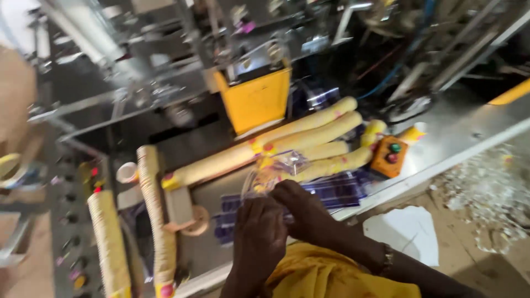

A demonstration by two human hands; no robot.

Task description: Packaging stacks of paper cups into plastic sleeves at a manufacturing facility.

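Observation:
My left hand [258,237] and my right hand [302,209] meet at the lower middle, both gripping a crumpled clear plastic bag [274,170] with yellow and red print showing through it. Just beyond the bag lie several long yellowish stacks of paper cups [309,132] side by side on a metal machine table [452,138]. Under my hands lie flat blue and white printed wrappers [342,190]. The frame is blurred by motion.
A yellow box [256,99] stands behind the stacks. An orange control box [390,157] with a green and a red button sits at the right. Two more cup stacks [157,221] run down the left. White scraps [480,193] litter the floor.

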